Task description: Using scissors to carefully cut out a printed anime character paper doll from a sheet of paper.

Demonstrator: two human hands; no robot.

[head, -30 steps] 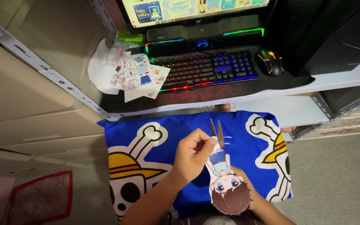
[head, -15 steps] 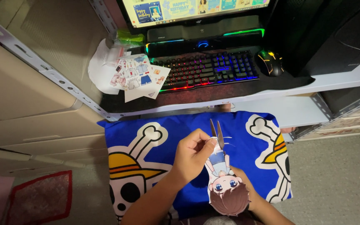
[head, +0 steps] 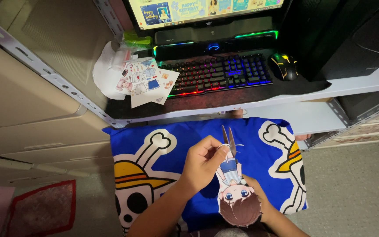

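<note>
Head view – I see:
Left hand [head: 202, 164]: fingers pinched on the paper doll [head: 234, 184], at its skirt.
Right hand [head: 264, 204]: mostly hidden under the doll's head – grip unclear to me.
Doll: over the blue skull cushion [head: 163, 145], below the keyboard [head: 218, 72].

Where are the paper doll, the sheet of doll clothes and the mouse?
paper doll [head: 232, 198], head view, on its face below the blue dress.
sheet of doll clothes [head: 148, 81], head view, middle of the printed sheet left of the keyboard.
mouse [head: 284, 66], head view, on its top shell.
</note>
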